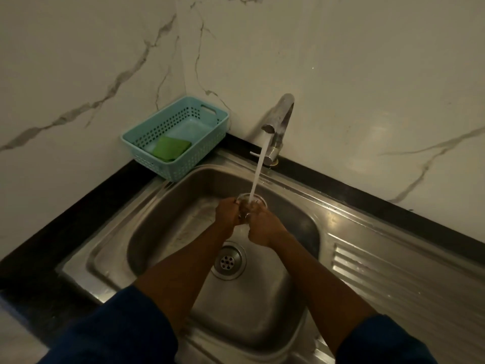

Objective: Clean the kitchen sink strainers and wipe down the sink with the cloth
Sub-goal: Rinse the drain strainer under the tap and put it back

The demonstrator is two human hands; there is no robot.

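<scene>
Both hands hold a round metal strainer (251,203) above the sink (168,206) basin, under the tap's (278,119) stream, its open rim tipped up toward the water. The left hand (227,214) and right hand (262,227) close around its sides from opposite directions. Being round, it shows no clear long axis.

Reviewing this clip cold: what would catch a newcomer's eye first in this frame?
First, the stream of water falling from the tap onto a small round strainer, gripped by the left hand and right hand over the steel sink. Next, the turquoise basket in the back-left corner, holding a green cloth. Below the hands, the drain sits uncovered.
</scene>
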